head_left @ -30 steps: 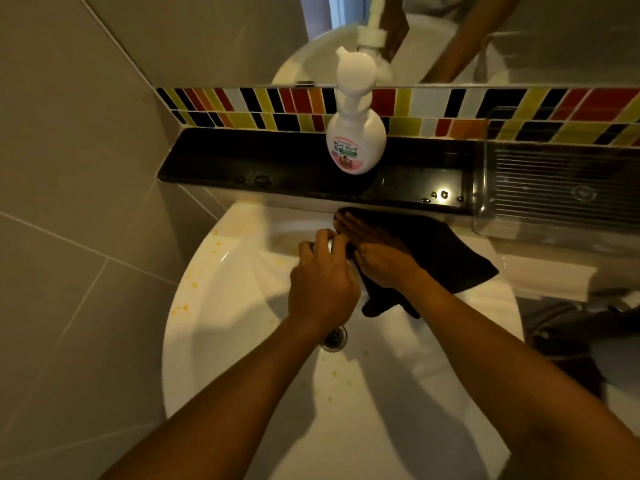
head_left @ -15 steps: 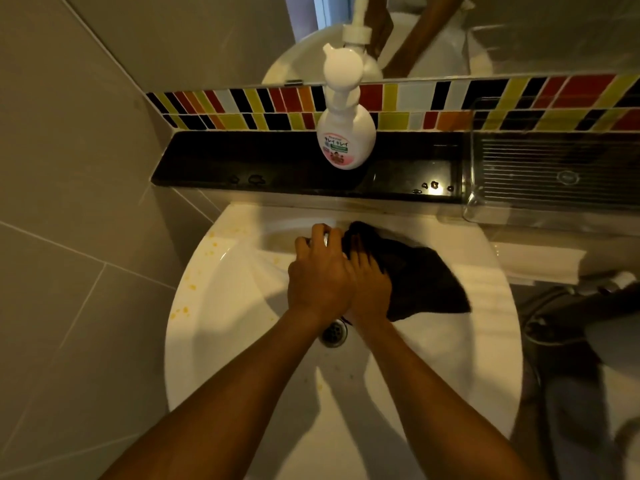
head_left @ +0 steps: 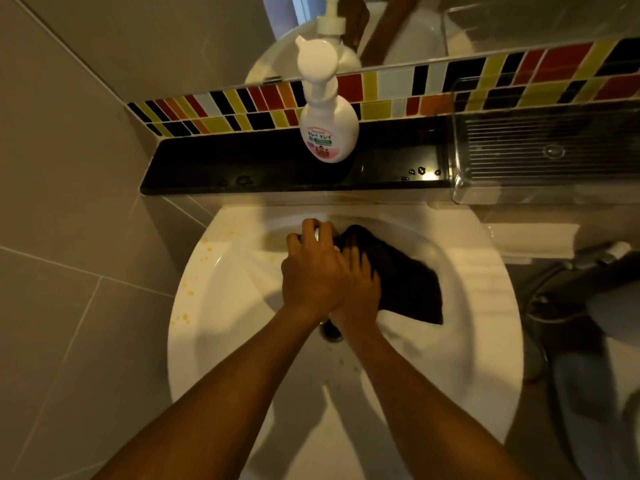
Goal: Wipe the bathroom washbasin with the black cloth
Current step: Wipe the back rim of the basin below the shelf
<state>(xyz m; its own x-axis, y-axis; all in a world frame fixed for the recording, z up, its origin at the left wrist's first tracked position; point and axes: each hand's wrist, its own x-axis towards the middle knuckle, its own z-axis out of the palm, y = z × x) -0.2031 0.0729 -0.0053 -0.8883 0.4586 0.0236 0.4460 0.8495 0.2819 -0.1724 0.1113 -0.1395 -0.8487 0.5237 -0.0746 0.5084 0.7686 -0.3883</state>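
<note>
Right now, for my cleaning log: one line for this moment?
right hand flat on black cloth | left hand gripping something hidden | washbasin rim spotted

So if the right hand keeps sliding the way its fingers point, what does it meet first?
The right hand points up the bowl over the black cloth. It would probably meet the washbasin back wall first, below the black ledge; depth is unclear.

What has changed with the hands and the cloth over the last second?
The right hand drew the black cloth off the back rim, down and leftward into the washbasin bowl. The left hand stayed on the tap; the soap bottle stayed on the shelf.
</note>
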